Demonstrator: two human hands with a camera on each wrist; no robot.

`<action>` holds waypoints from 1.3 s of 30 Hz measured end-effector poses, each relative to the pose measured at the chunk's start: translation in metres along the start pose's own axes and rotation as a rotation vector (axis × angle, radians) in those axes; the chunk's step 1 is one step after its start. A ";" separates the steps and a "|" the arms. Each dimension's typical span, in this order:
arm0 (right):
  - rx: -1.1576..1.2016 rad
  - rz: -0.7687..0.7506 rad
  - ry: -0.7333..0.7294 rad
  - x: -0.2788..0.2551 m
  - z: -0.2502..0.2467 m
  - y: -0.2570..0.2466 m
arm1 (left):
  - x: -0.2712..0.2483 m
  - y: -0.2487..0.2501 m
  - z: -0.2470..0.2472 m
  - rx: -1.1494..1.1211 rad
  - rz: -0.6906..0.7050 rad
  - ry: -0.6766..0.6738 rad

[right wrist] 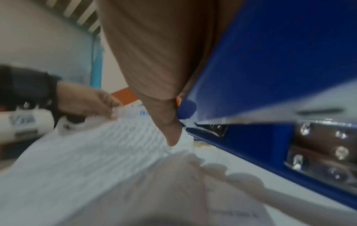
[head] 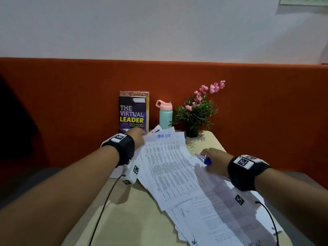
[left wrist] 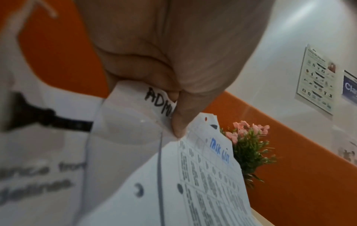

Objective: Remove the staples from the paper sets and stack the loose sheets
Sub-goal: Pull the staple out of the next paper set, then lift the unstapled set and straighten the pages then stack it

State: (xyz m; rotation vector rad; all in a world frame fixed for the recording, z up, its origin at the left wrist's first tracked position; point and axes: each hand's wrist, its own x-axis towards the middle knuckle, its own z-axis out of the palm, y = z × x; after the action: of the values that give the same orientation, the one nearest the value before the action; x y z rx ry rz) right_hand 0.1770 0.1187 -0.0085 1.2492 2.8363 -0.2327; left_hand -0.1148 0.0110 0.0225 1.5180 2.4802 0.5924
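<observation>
A fanned pile of printed sheets (head: 168, 167) lies across the small beige table (head: 142, 210). My left hand (head: 142, 137) pinches the pile's far left corner. In the left wrist view my left hand (left wrist: 174, 107) has thumb and fingers clamped on a sheet corner marked "ADM" (left wrist: 158, 99), with a table sheet headed in blue ink (left wrist: 212, 175) just beneath. My right hand (head: 210, 158) grips a blue stapler-like tool (head: 205, 159) at the pile's right edge, its metal tip pointing left. The tool's blue body (right wrist: 270, 76) fills the right wrist view, over the papers (right wrist: 86, 152).
A book (head: 132, 114), a teal bottle with a pink lid (head: 165, 115) and a potted plant with pink flowers (head: 195, 112) stand at the table's back edge, against an orange partition (head: 71, 103). Black wrist-camera cables (head: 104, 205) trail over the front of the table.
</observation>
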 end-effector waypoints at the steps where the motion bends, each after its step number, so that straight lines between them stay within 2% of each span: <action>1: -0.033 -0.008 -0.029 0.000 0.005 0.000 | -0.001 -0.005 -0.007 0.003 -0.005 0.016; 8: -0.156 -0.012 -0.162 0.004 0.018 -0.004 | -0.006 -0.025 -0.045 0.040 0.043 0.161; 11: -0.128 0.022 -0.136 0.003 0.010 -0.009 | -0.010 -0.021 -0.054 -0.043 0.082 0.169; 13: 0.053 0.028 0.000 0.002 -0.005 -0.014 | -0.012 -0.016 -0.060 -0.079 0.131 0.165; 15: 0.461 -0.019 0.161 0.001 -0.029 -0.023 | -0.013 -0.009 -0.064 -0.109 0.196 0.141; 17: 0.857 -0.150 0.148 0.003 -0.051 -0.034 | -0.017 0.000 -0.066 -0.132 0.251 0.090; 18: 0.981 -0.206 0.122 0.005 -0.059 -0.038 | -0.020 0.006 -0.067 -0.124 0.277 0.063; 20: 1.129 -0.221 0.125 0.010 -0.067 -0.044 | -0.027 0.022 -0.065 -0.089 0.328 0.018; 23: 1.102 -0.184 0.271 0.013 -0.072 -0.047 | -0.028 0.037 -0.062 -0.098 0.390 0.009; 26: 1.160 -0.177 0.387 0.011 -0.074 -0.044 | -0.022 0.036 -0.061 -0.246 0.355 0.175; 28: 1.276 -0.163 0.453 0.007 -0.075 -0.037 | -0.024 0.029 -0.056 -0.445 0.216 0.382; 29: 1.347 -0.154 0.480 0.006 -0.075 -0.033 | -0.026 0.025 -0.052 -0.587 0.128 0.434; 30: 1.420 -0.148 0.498 0.005 -0.075 -0.029 | -0.026 0.019 -0.044 -0.742 0.048 0.416; 31: 1.490 -0.141 0.505 0.004 -0.075 -0.026 | -0.027 0.014 -0.037 -0.904 -0.001 0.330; 33: 1.574 -0.125 0.492 0.002 -0.073 -0.023 | -0.028 0.011 -0.021 -1.181 -0.009 0.084; 34: 1.577 -0.122 0.485 0.002 -0.072 -0.022 | -0.031 0.013 -0.015 -1.250 0.040 0.007; 36: 1.530 -0.141 0.474 0.001 -0.070 -0.024 | -0.037 0.027 -0.010 -1.220 0.161 0.013; 39: 1.390 -0.182 0.488 0.000 -0.070 -0.023 | -0.039 0.044 -0.009 -1.177 0.199 0.106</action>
State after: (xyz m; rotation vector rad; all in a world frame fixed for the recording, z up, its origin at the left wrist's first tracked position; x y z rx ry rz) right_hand 0.1620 0.1138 0.0632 1.1315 3.0245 -2.4890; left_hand -0.0638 -0.0083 0.0464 1.1739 1.4218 1.7546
